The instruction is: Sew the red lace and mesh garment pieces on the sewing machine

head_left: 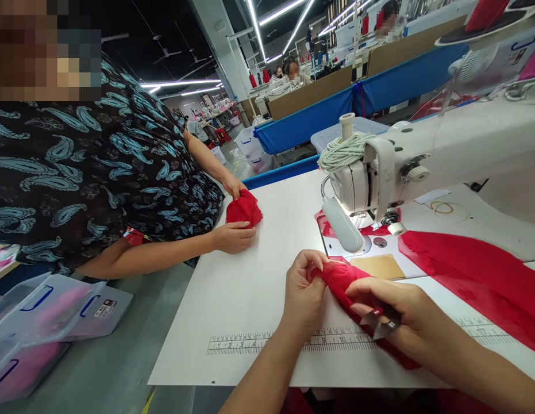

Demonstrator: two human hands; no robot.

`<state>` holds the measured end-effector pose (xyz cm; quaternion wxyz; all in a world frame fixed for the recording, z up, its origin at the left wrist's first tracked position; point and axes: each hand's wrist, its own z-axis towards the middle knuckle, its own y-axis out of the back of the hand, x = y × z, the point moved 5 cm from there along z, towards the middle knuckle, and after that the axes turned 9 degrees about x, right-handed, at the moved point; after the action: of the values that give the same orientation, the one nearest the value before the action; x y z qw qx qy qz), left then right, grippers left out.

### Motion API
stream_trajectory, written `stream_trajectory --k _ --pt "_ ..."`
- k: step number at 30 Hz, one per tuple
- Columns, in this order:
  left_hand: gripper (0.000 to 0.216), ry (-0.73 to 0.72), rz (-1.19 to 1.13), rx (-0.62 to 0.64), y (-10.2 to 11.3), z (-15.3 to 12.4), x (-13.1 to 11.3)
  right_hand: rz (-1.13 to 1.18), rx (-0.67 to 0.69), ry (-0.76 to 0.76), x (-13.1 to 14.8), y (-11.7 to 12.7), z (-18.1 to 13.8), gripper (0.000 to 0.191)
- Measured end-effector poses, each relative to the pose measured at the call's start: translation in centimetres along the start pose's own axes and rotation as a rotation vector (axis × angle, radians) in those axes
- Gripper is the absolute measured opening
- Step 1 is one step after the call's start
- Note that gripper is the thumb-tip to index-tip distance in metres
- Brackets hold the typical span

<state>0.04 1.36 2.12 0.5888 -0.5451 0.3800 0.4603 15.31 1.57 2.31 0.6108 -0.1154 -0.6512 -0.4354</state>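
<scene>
My left hand (305, 290) pinches the edge of a piece of red fabric (336, 279) between thumb and fingers, just in front of the sewing machine (426, 155). Close by on the right, my right hand (392, 316) is closed around small metal thread snips (384, 326), their blades pointing down. Its fingertips also rest against the same fabric, which hangs down toward the table's front edge. Another length of red fabric (474, 270) lies to the right of the needle area. The needle itself is hidden behind the white lamp (342, 224) on the machine head.
A co-worker in a paisley top (133, 167) stands at the left, holding a red fabric bundle (245, 208) on the white table (224, 287). A printed ruler (267, 340) runs along its front. Plastic bins (56, 310) stand lower left; a blue cloth trough (306, 118) lies behind.
</scene>
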Motion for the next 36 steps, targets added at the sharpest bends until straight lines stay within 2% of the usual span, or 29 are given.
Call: stream_trajectory --k 3,5,9,12,19,28,31,36 --pt "0.037 0.100 -0.116 -0.011 -0.1 0.0 0.3 0.025 -0.013 -0.055 -0.4 -0.2 -0.3 0.023" --pt "0.045 0.137 -0.163 -0.014 -0.2 0.0 0.3 0.011 -0.072 -0.078 -0.5 0.3 -0.6 0.027" --pt "0.053 0.154 -0.206 -0.013 -0.4 -0.1 0.2 -0.046 -0.215 -0.057 -0.5 2.1 -1.0 0.035" --pt "0.053 0.141 -0.212 0.000 -0.5 -0.1 0.1 -0.126 -0.264 -0.060 -1.2 2.6 -0.8 0.039" --pt "0.053 0.146 -0.225 0.021 -0.5 -0.1 0.1 -0.178 -0.212 -0.042 -2.5 1.4 -0.3 0.039" --pt "0.052 0.134 -0.179 0.048 -0.6 -0.1 0.0 -0.178 -0.218 -0.036 -1.5 1.7 0.4 0.041" --pt "0.050 0.124 -0.165 0.056 -0.5 -0.1 0.1 -0.154 -0.257 -0.023 -1.4 2.0 0.4 0.039" --pt "0.033 0.035 -0.030 0.005 0.3 0.1 0.3 -0.171 -0.290 0.125 -1.7 1.8 -0.3 0.031"
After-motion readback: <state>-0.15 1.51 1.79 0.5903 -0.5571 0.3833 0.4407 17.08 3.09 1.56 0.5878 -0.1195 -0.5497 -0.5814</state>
